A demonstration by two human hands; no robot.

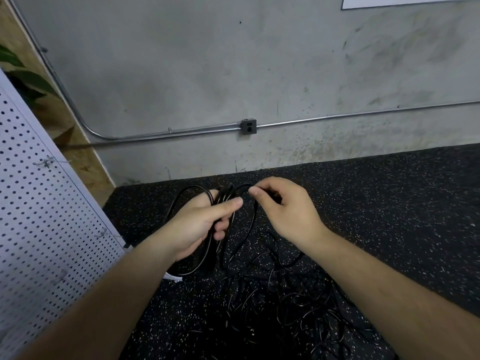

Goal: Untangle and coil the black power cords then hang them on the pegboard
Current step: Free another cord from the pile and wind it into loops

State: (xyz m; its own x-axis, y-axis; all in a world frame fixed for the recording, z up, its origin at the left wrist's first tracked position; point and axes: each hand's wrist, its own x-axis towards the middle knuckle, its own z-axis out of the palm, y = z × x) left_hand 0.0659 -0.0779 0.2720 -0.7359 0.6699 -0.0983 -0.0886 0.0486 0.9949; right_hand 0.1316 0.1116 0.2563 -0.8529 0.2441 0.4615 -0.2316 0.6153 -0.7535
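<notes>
Black power cord (220, 203), thin, glossy, looped in left hand (200, 224)

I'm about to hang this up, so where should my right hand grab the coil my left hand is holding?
Take the coil at its top, where the loops bunch side by side just above the left hand, coming from the right. Lower down the loops spread apart and trail toward the tangled pile.

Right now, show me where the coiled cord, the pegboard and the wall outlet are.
coiled cord (224, 195), head view, on the bunched loops at the top of the coil.
pegboard (39, 216), head view, on its white perforated face.
wall outlet (248, 126), head view, on the middle of its grey box.
</notes>
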